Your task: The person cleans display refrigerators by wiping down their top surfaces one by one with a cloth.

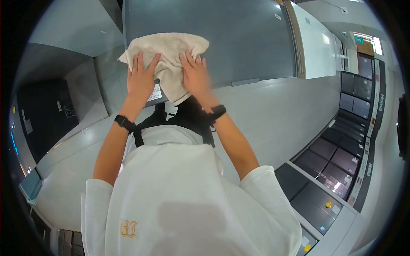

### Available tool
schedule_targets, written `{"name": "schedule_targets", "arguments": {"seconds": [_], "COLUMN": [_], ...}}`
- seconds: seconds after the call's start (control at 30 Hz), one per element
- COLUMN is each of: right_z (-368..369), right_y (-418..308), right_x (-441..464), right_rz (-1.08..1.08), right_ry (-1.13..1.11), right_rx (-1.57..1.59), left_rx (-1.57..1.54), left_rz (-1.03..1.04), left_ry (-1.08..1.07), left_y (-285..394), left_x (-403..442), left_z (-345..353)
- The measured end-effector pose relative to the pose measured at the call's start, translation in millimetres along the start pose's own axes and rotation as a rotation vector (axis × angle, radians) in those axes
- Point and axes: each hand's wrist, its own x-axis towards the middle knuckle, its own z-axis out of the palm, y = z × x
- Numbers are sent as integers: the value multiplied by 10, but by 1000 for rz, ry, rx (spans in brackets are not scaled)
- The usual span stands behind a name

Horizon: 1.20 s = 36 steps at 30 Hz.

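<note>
Brightly and evenly lit; a soft shadow falls low on the white shirt. Glare spots the glossy panels. Fisheye edges curve into black; the right grip seems slightly motion-blurred.

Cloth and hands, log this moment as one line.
left hand: spread on cloth | right hand: on cloth | cloth: rumpled, on dark surface

Dark grey flat surface spreading wide, running from left to right; cream cloth lying rumpled across near left part, its near tip reaching past near edge; white label sitting at near left corner, partly showing beside cloth; small white sticker sitting toward far right; dark strip running along near edge
</note>
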Motion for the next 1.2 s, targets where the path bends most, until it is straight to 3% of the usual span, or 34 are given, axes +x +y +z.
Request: {"name": "schedule_targets", "arguments": {"seconds": [0.23, 0.37, 0.5, 0.7, 0.87, 0.9, 1.2], "right_z": [333, 306, 150, -115, 198, 195, -28], "right_y": [-249, -421, -96, 333, -62, -133, -65], "right_x": [800, 451, -196, -316, -107, -131, -582], "right_rz": [264, -1, -102, 34, 258, 246, 88], "right_ry": [123, 141, 76, 199, 347, 330, 239], "right_rx": [21, 141, 172, 213, 220, 241, 373], "left_rx": [28, 19, 23, 33, -9, 52, 62], "left_rz": [-33, -55, 2, 99, 185, 151, 124], "left_ry": [24, -25, -76, -89, -9, -106, -228], "left_y": [-38, 13, 53, 104, 47, 138, 762], "left_x": [664, 484, -97, -40, 683, 742, 329], "left_z": [108, 60, -1, -99, 291, 173, 39]}}
